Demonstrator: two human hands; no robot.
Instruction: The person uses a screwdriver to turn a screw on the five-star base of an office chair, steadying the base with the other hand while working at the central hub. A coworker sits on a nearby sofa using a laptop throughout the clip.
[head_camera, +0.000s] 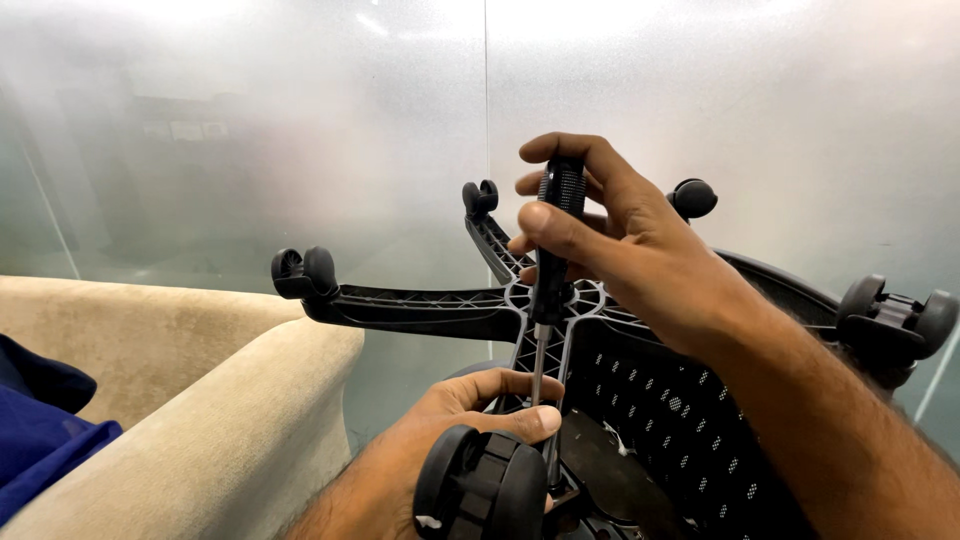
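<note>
1. The right hand (640, 250) is wrapped around the black ribbed handle of a screwdriver (553, 250), thumb pressed along its near side and fingers curled over the top, clamped firmly on it.
2. The screwdriver stands nearly upright, with its thin metal shaft running down past the hub of an upturned office chair's star base (440, 305).
3. The left hand (470, 405) comes up from the lower edge of the view; its thumb and forefinger pinch the shaft low down, closed on it.
4. The tip goes down behind the nearest caster (482, 485), at the end of the base arm pointing toward the camera; it seems to meet the arm there, though the wheel hides the contact.
5. Other casters sit at the arm ends: one at the left (303, 272), one at the far middle (481, 197), one behind the right hand (692, 198) and one at the right edge (895, 320).
6. Below the base lies the chair's black perforated seat underside (680, 410).
7. A beige sofa (190, 400) stands at the left, a blue cloth (40, 425) on it, with a frosted glass wall (300, 120) behind.
</note>
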